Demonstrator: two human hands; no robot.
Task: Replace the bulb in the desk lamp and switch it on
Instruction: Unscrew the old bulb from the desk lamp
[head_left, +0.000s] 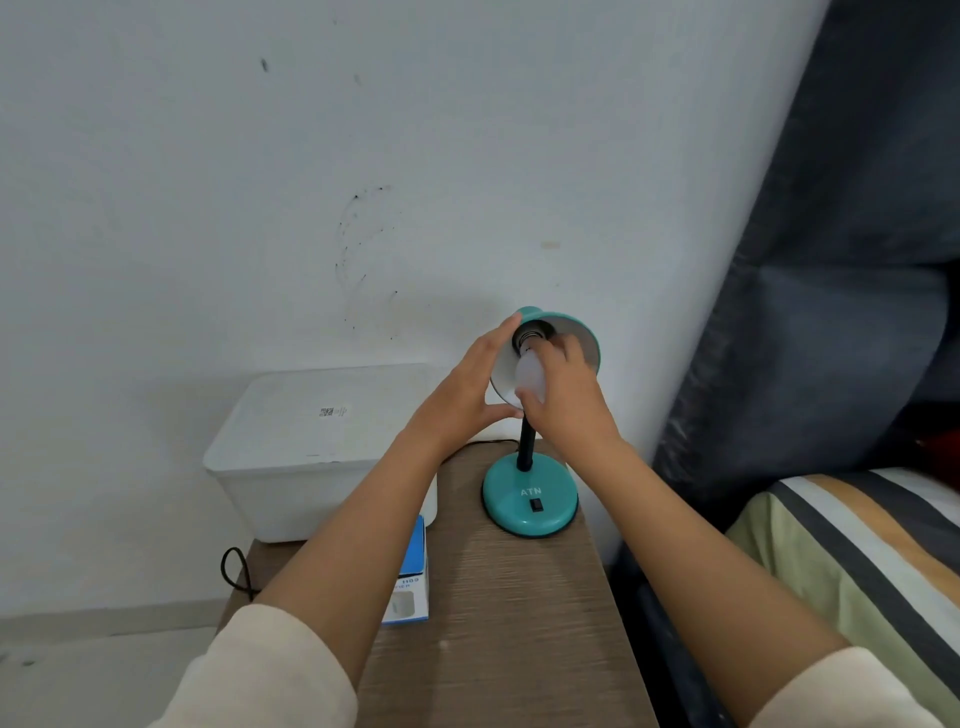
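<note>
A teal desk lamp stands at the back of a wooden bedside table (509, 597), its round base (530, 501) carrying a black rocker switch (536, 504). Its shade (584, 338) is tilted toward me, white inside. A white bulb (527, 379) sits with its metal cap at the dark socket (527, 338). My right hand (566, 400) is wrapped around the bulb. My left hand (467, 389) grips the shade's left rim, thumb under its lower edge. A blue and white bulb box (410, 592) lies on the table, partly under my left forearm.
A white lidded plastic box (311, 441) sits left of the lamp against the wall. A black cord (236, 571) loops off the table's left edge. To the right are a dark upholstered headboard (831, 312) and a striped bed cover (857, 561).
</note>
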